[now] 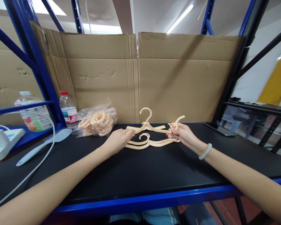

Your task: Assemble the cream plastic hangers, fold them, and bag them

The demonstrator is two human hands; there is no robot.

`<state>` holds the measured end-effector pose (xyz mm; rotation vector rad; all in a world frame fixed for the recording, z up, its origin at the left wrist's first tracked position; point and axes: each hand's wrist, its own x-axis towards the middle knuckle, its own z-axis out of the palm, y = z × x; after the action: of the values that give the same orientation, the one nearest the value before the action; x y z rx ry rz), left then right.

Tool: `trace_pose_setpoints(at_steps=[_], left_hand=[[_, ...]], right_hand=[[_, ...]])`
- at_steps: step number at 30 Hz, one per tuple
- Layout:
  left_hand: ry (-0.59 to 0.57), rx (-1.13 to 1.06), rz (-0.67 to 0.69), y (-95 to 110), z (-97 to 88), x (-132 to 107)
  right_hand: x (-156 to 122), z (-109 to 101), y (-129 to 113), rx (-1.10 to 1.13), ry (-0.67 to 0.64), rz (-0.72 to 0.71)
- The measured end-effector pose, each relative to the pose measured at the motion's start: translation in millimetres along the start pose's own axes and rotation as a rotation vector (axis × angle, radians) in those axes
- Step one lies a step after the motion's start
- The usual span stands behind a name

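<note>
A cream plastic hanger (147, 124) is held just above the black shelf top (135, 168), hook upward. My left hand (119, 139) pinches its left arm and my right hand (182, 132) grips its right end, where a second curved cream piece (178, 121) sticks up. Under it, more cream hangers (145, 142) lie stacked flat on the shelf. A white bead bracelet (205, 151) is on my right wrist.
A clear bag of cream rings (97, 121) lies at the back left beside a water bottle (67, 110) and a larger bottle (32, 114). A white brush (42, 145), a cable and a white device (2, 142) sit left. A phone (219, 129) lies right. A cardboard wall (140, 75) stands behind.
</note>
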<state>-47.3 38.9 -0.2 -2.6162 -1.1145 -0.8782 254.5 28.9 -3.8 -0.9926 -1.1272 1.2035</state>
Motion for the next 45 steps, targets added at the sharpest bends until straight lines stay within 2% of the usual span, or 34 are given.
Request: trace_pose_setpoints(at_steps=[6,11,16,24,27,30,37,41,45], left_hand=[[-0.045,0.140,0.029,1,5.3,-2],[-0.201,0.273,0.006,6,5.6,-4],[-0.305,0.368,-0.033,11,-3.0,-2],[-0.347,0.334,-0.068,16,-13.8,0],[-0.375,0.280,-0.089,19,-14.4,0],[-0.355,0.284,-0.117,19,-13.6,0],[-0.372,0.359,-0.129,21,-14.1,1],[-0.418,0.358,-0.085,16,-18.7,1],[-0.440,0.403,-0.098,4,-32.4,2]], right_hand=[[0,1,0,0.006,0.024,0.000],[1,0,1,0.010,0.025,-0.011],[3,-4,0,0.006,-0.073,-0.013],[11,-15,4,0.053,-0.235,-0.147],[14,-18,5,0.105,-0.237,-0.124],[16,-19,6,0.118,-0.243,-0.122],[16,-16,6,-0.017,-0.205,-0.215],[19,-26,-1,0.010,-0.240,-0.170],[26,-46,-9,-0.016,-0.233,-0.109]])
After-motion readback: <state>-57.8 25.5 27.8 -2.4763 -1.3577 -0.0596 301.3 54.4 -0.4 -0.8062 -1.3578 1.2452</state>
